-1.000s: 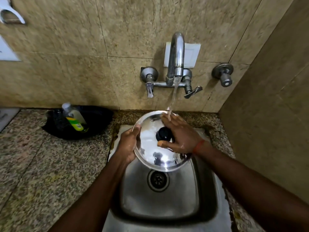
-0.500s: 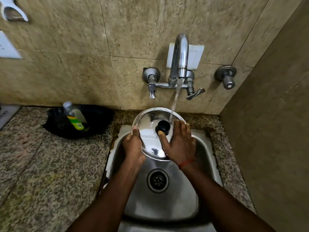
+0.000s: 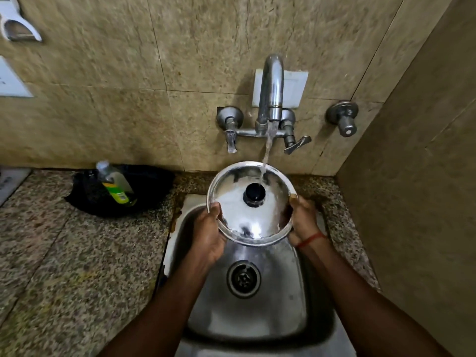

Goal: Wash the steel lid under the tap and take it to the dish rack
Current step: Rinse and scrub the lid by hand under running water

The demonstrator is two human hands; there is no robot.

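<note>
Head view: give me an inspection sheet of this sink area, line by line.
Surface: speckled granite counter around a steel sink.
Job's things: steel lid, black knob up, under the running tap; dish rack not seen.
Clutter: soap bottle lying in a black pan.
Grippers: left hand and right hand grip opposite lid rims.
Cables: nothing seen.
Surroundings: tiled wall, extra valve.

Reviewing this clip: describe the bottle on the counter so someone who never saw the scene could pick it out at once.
Start at the steel sink below the wall tap, then look left along the speckled counter to the wall. A black bag lies there, and the bottle leans on it: clear plastic, green-and-yellow label, the only bottle in view.
</note>
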